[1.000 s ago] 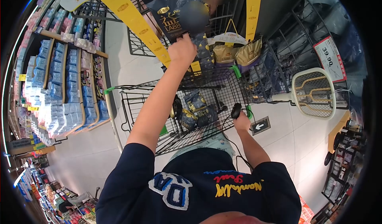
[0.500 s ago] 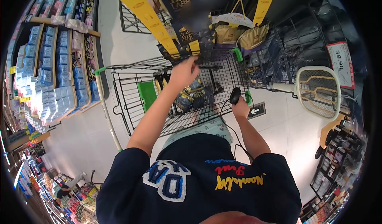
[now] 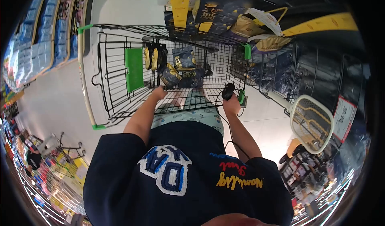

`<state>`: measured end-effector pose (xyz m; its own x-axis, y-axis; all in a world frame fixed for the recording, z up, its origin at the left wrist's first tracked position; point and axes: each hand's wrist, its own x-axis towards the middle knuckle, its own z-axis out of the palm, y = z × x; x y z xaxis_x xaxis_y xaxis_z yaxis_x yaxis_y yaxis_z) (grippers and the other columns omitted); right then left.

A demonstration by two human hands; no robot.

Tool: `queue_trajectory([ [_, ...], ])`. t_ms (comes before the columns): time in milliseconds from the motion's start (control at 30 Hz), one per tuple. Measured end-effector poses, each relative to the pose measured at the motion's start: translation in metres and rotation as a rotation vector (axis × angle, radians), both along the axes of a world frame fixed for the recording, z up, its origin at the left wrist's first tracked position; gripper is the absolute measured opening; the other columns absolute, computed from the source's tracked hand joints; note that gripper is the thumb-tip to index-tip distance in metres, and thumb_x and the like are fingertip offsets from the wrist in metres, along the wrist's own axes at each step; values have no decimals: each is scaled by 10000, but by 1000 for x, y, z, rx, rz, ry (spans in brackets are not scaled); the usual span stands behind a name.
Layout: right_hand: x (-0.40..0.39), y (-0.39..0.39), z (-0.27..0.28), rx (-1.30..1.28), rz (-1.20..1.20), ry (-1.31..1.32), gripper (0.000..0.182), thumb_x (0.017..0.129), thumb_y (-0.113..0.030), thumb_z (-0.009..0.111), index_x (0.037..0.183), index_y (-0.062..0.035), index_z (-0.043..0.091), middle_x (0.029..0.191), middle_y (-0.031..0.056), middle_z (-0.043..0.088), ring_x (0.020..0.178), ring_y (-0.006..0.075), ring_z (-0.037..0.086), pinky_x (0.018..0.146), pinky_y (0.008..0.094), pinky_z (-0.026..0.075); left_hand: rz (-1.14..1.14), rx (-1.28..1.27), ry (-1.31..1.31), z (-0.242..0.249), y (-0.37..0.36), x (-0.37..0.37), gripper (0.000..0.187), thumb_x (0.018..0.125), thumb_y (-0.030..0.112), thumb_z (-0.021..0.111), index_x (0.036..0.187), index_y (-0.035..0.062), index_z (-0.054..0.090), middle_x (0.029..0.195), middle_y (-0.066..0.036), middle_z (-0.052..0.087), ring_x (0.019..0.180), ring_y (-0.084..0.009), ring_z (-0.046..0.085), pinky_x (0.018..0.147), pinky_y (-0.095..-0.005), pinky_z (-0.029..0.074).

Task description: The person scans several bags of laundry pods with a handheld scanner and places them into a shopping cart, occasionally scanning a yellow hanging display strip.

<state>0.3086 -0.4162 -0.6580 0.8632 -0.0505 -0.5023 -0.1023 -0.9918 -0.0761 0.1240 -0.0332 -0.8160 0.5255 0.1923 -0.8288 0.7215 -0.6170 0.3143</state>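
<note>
My left hand (image 3: pixel 159 92) is closed on the near top rim of a black wire shopping cart (image 3: pixel 116 99), which stands sideways in front of me. In my right hand (image 3: pixel 232 104), at the cart's near right corner, is a black rounded handheld device (image 3: pixel 228 91) with a thin cable running down along my arm. Several dark snack bags with gold print lie inside the cart, among them an upright bag (image 3: pixel 183 57) and a tilted bag (image 3: pixel 170 76). A green panel (image 3: pixel 134 69) is fixed inside the cart's left end.
Beyond the cart hang more dark bags (image 3: pixel 210 13) and gold bags (image 3: pixel 272 43) beside yellow strips (image 3: pixel 179 5). A pale mosquito racket (image 3: pixel 312 123) and a price sign (image 3: pixel 345 117) are on the right. Shelves of blue packs (image 3: pixel 40 53) line the left.
My left hand has come back from the cart's far side to its near rim. My right hand still holds the device. The view has turned, shifting the cart left.
</note>
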Motion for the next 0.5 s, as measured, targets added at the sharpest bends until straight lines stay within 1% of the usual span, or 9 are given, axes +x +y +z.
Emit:
queue_trajectory([
  [33,0,-1,-2,-12,13,0,343,782,-268,717,1085,-129,636,1001,153,729,911,392,706,770,529,563,-15,12,-4,-4,0,5,626,831,354,690,1260,-84,564,1192,-318,652,1139,-448,623,1001,-478,502],
  [67,2,0,1,-18,17,8,349,783,-274,712,1091,-127,637,979,162,733,906,396,708,772,534,562,8,-1,8,13,0,24,637,836,350,686,1277,-85,540,1209,-321,642,1145,-448,617,995,-483,504],
  [167,6,7,10,-37,-4,53,356,781,-270,710,1097,-123,637,953,166,739,908,399,708,777,537,561,60,-2,-155,-5,0,49,607,833,345,680,1276,-46,544,1175,-318,652,1122,-443,626,977,-488,510],
  [267,9,7,10,-33,3,82,357,783,-266,701,1105,-127,639,944,177,740,915,405,706,791,542,558,-20,-117,-107,-15,3,89,592,829,337,683,1289,-10,550,1213,-300,642,1120,-455,623,985,-489,504],
  [367,11,4,8,-53,11,108,364,806,-283,685,1130,-126,639,955,190,738,929,417,700,802,542,556,-109,29,-128,24,-4,128,532,845,335,689,1282,49,586,1352,-241,586,1228,-423,575,1003,-494,491],
  [433,14,10,8,-75,7,113,374,818,-300,681,1145,-123,640,963,198,736,934,422,697,808,542,556,-345,131,-110,23,1,136,514,877,320,673,1334,107,570,1404,-187,539,1332,-376,481,1047,-500,442],
  [467,15,11,11,-75,-24,143,419,811,-358,710,1156,-126,657,1007,208,735,973,432,689,836,537,545,-463,187,-106,21,2,140,509,893,312,665,1360,136,562,1431,-160,516,1384,-352,434,1069,-503,417],
  [500,16,14,14,-62,-25,148,421,816,-361,705,1163,-127,657,1010,213,734,977,438,687,836,541,544,-520,225,-115,12,3,140,483,906,302,650,1357,149,568,1443,-147,512,1405,-337,406,1097,-505,379],
])
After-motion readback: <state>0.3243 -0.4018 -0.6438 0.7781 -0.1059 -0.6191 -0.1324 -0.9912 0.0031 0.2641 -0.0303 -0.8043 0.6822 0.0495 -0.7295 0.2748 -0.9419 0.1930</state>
